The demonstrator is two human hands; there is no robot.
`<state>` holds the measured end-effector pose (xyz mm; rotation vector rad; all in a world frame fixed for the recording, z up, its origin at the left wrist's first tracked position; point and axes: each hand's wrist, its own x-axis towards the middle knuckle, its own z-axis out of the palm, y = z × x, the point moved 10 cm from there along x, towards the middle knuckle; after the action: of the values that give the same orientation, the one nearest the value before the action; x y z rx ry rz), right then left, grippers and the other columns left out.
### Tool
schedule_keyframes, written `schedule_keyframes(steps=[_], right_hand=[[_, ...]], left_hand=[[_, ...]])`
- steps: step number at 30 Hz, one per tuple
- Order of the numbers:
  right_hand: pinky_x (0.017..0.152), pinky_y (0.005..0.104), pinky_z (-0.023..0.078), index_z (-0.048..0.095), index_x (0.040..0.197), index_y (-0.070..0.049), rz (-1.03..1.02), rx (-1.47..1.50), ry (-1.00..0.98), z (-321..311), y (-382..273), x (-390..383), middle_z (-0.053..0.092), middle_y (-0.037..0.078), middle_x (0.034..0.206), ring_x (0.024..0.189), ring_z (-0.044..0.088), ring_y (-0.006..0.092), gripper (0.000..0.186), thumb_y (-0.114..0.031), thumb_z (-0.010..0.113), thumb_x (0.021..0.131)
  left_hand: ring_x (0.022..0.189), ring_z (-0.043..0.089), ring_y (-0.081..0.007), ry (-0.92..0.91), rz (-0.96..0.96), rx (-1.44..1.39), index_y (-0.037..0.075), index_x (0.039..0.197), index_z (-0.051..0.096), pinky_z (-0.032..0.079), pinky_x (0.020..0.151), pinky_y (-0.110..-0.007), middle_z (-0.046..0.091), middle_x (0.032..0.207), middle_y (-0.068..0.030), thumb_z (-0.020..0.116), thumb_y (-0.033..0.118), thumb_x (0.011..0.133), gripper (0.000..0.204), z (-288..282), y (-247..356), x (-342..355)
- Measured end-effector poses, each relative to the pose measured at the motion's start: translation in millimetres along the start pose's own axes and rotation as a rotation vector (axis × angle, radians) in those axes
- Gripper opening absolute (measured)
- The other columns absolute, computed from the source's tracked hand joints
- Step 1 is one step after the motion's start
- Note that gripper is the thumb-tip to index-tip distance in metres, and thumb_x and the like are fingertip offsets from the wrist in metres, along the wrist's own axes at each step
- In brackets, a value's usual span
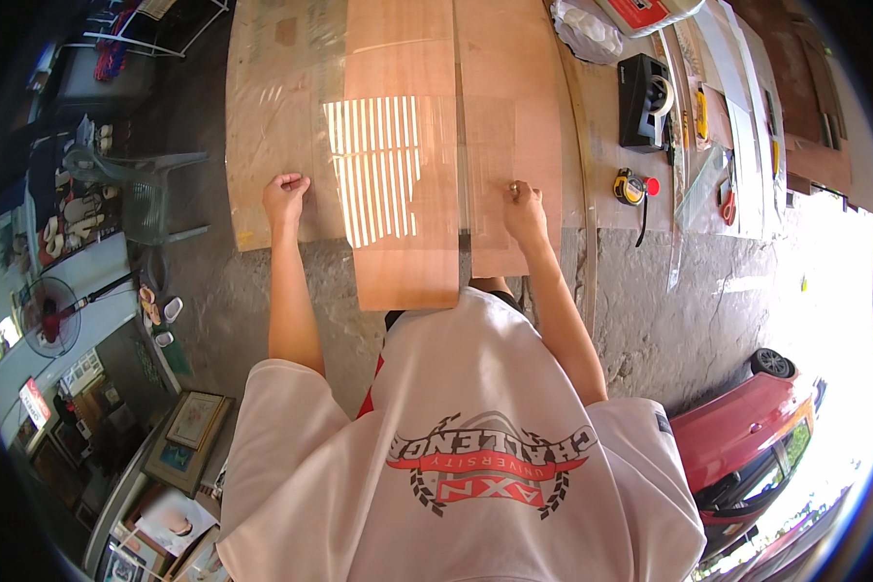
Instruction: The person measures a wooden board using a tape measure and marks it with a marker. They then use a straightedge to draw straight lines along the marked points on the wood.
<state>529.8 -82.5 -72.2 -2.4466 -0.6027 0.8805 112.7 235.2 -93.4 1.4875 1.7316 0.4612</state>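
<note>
A clear sheet (371,170), faint at its edges and catching a striped reflection, lies over two light wooden boards (403,281) (506,58). My left hand (287,197) pinches what appears to be the sheet's left edge. My right hand (523,209) has its fingers closed at the right edge, over the right board; any small item within them is too small to make out. The boards rest on a film-covered worktop (262,87), their near ends jutting past its front edge toward my body.
At the right are a tape dispenser (638,102), tape measure (629,186), yellow cutter (700,112), scissors (727,202) and strips (742,58). A plastic chair (150,204), fan (58,315) and framed pictures (189,427) stand left. A red car (723,427) is at lower right.
</note>
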Motion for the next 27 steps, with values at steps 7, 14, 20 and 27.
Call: schedule_keyframes(steps=[7, 14, 20, 27], right_hand=[[0.092, 0.0511, 0.053, 0.06, 0.123, 0.0, 0.053, -0.014, 0.092, -11.7, 5.8, 1.2, 0.061, 0.028, 0.12, 0.104, 0.065, 0.0446, 0.038, -0.03, 0.059, 0.099], [0.088, 0.0473, 0.053, 0.068, 0.116, 0.0, -0.027, -0.071, 0.099, -18.1, 15.6, 16.3, 0.071, 0.023, 0.109, 0.104, 0.068, 0.0393, 0.043, -0.039, 0.061, 0.099], [0.082, 0.0451, 0.054, 0.07, 0.114, -0.002, -0.115, -0.043, 0.109, -21.1, 20.9, 21.4, 0.073, 0.023, 0.102, 0.098, 0.071, 0.0387, 0.037, -0.035, 0.062, 0.1], [0.083, 0.0476, 0.054, 0.069, 0.118, -0.008, -0.048, 0.116, 0.075, -40.8, 48.7, 12.2, 0.073, 0.023, 0.105, 0.097, 0.07, 0.0404, 0.028, -0.028, 0.058, 0.101]], left_hand=[[0.084, 0.066, -0.0144, -0.175, -0.02, -0.135, -0.003, 0.104, 0.071, 0.053, 0.077, -0.029, 0.072, 0.091, -0.0069, 0.082, 0.005, 0.085, 0.023, 12.5, -7.3, -7.5], [0.085, 0.064, -0.0145, -0.207, -0.044, -0.161, -0.001, 0.105, 0.068, 0.053, 0.079, -0.028, 0.071, 0.096, -0.0075, 0.079, 0.005, 0.089, 0.021, 15.5, 0.9, -18.7], [0.09, 0.069, -0.0174, -0.436, -0.242, -0.407, 0.006, 0.108, 0.059, 0.054, 0.081, -0.03, 0.072, 0.101, -0.0081, 0.079, 0.01, 0.091, 0.026, 17.6, 10.2, -37.6], [0.09, 0.069, -0.0152, -0.712, -0.242, -0.606, 0.003, 0.133, 0.057, 0.057, 0.083, -0.031, 0.071, 0.105, -0.0055, 0.072, 0.009, 0.097, 0.039, 32.8, 21.8, -44.1]])
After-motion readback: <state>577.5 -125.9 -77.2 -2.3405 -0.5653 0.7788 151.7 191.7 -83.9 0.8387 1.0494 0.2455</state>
